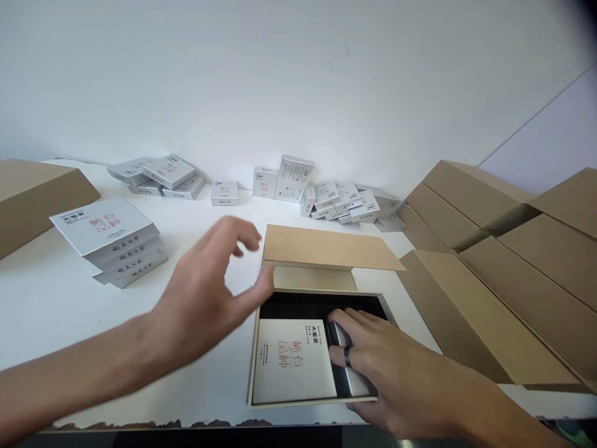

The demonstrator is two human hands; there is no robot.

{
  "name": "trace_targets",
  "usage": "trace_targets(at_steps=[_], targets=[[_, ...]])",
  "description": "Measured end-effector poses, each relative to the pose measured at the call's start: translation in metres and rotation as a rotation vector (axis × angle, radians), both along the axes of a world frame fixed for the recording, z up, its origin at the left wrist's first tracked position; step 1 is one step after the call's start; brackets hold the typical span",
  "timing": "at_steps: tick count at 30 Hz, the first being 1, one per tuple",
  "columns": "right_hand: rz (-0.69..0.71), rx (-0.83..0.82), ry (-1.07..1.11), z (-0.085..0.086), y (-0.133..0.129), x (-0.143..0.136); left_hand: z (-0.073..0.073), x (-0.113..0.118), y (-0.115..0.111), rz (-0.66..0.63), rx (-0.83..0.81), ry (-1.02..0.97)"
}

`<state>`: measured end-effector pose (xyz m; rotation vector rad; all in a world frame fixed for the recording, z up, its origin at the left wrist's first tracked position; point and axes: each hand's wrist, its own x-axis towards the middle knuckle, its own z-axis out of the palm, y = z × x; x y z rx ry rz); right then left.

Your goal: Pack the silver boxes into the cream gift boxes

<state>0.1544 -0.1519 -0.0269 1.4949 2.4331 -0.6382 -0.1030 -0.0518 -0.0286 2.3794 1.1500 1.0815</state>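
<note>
An open gift box (252, 367) with a dark lining sits at the table's front, its tan lid flap (326, 246) folded back. Inside on the left lies a flat white tea box (293, 361) with orange and black lettering. To its right stands a narrow silver tea box (361, 384), partly covered by my right hand (373, 354), whose fingers wrap over it; the thumb is mostly hidden near the front wall. My left hand (217, 270) hovers left of the flap, fingers curved and apart, holding nothing.
A stack of silver boxes (112, 236) stands at left. Along the wall are a pile of silver boxes (163, 174), a single small box (224, 193), two upright boxes (293, 178) and another pile (347, 202). Brown cartons (485, 311) crowd the right; another carton (41, 193) is far left.
</note>
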Motion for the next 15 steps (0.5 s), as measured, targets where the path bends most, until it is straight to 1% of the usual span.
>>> trace_targets(at_steps=[1, 2, 4, 5, 7, 9, 11, 12, 13, 15], targets=[[0.0, 0.0, -0.003, 0.0, 0.0, 0.0, -0.002, -0.002, 0.009, -0.008, 0.03, 0.057], [0.003, -0.001, -0.006, 0.0, 0.001, -0.001, -0.004, -0.002, 0.018, -0.033, 0.01, 0.122], [0.001, -0.002, -0.02, 0.0, 0.001, -0.002, -0.01, 0.0, 0.034, -0.094, -0.119, 0.247], [0.0, -0.005, -0.025, 0.0, 0.001, -0.002, -0.012, 0.002, 0.04, -0.116, -0.19, 0.277], [-0.011, -0.008, -0.029, 0.001, 0.002, -0.003, -0.013, 0.009, 0.049, -0.15, -0.294, 0.264], [-0.033, -0.014, -0.034, 0.001, 0.002, -0.002, -0.009, 0.016, 0.054, -0.17, -0.329, 0.256], [-0.028, 0.018, -0.058, -0.003, -0.001, 0.001, -0.002, 0.02, 0.053, -0.141, -0.311, 0.284], [-0.003, 0.074, -0.081, -0.006, -0.005, 0.003, 0.001, 0.02, 0.051, -0.119, -0.277, 0.306], [0.029, 0.167, -0.096, -0.01, -0.011, 0.005, 0.005, 0.019, 0.046, -0.106, -0.234, 0.322], [0.094, 0.391, -0.035, -0.019, -0.033, 0.005, 0.008, 0.011, 0.032, -0.121, -0.096, 0.315]])
